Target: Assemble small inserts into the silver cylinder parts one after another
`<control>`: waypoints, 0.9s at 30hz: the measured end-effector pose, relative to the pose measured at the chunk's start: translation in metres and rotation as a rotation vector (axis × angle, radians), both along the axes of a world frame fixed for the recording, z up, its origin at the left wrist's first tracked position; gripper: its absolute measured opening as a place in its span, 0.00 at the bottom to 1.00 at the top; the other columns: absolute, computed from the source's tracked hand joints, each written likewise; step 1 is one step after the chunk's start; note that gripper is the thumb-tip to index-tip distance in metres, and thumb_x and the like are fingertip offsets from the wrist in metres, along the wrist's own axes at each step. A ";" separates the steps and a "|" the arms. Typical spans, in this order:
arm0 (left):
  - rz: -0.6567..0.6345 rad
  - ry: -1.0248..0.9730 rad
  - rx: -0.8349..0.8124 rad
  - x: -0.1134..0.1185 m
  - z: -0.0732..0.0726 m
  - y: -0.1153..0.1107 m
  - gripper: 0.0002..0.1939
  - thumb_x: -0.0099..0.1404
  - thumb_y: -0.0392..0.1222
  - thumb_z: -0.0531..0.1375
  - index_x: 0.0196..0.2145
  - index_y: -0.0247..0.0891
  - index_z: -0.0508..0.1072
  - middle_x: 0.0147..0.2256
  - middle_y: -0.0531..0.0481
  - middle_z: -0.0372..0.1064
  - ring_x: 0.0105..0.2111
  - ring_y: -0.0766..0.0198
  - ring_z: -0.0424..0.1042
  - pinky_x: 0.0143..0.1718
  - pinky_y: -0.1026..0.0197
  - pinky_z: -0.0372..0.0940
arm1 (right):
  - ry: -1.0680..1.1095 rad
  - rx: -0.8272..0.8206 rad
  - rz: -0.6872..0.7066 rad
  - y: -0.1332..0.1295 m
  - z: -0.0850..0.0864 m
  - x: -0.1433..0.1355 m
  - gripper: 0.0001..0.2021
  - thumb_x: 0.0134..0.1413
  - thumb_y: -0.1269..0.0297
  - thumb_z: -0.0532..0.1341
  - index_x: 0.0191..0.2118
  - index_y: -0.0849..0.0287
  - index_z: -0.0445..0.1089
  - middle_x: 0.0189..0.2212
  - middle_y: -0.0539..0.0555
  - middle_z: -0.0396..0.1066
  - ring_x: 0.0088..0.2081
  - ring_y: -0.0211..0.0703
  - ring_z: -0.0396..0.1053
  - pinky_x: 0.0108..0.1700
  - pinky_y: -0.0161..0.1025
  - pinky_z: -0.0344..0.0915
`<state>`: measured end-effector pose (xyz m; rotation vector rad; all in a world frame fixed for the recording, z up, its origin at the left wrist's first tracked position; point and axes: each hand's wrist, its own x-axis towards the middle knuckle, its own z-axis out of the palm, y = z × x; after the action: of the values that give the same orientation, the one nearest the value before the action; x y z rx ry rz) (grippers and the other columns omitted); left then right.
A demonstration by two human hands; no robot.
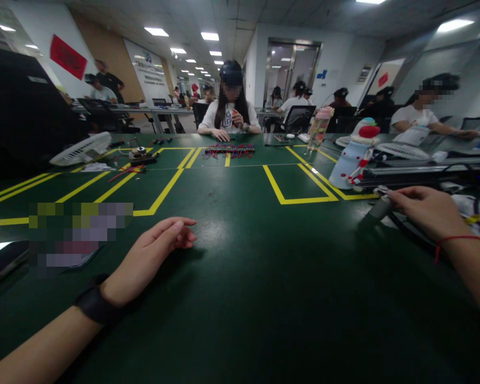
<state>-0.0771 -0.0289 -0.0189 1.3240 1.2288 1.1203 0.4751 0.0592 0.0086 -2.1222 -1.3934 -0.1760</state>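
Note:
My left hand (160, 242), with a black band at the wrist, is over the green table (240, 298) left of centre. Its fingers are loosely curved and apart, and nothing is in them. At the right my right hand (424, 208), with a red string at the wrist, pinches a small grey cylindrical object (381, 207) with a metallic top between thumb and fingers. The object is tilted close to the tabletop, and whether it touches is unclear. Just beyond it stands a light blue bottle (346, 162) with red decorations.
A person (234, 106) sits across the table behind a bundle of red and blue wires (230, 151). White fans (82, 149) lie at both sides. Cables and dark bars (432, 173) fill the right edge. A phone-like device (4, 261) rests at the left.

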 end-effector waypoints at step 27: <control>-0.007 0.313 0.146 0.032 0.024 -0.001 0.16 0.61 0.48 0.59 0.46 0.44 0.71 0.38 0.50 0.71 0.36 0.60 0.69 0.38 0.60 0.63 | 0.214 0.112 0.972 -0.063 -0.012 -0.206 0.18 0.50 0.60 0.61 0.48 0.56 0.64 0.43 0.55 0.67 0.41 0.40 0.68 0.44 0.41 0.67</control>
<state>-0.0447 -0.0302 0.0049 1.6611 1.3851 1.0395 0.2694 -0.0041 -0.0035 -1.1371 -2.0302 0.3377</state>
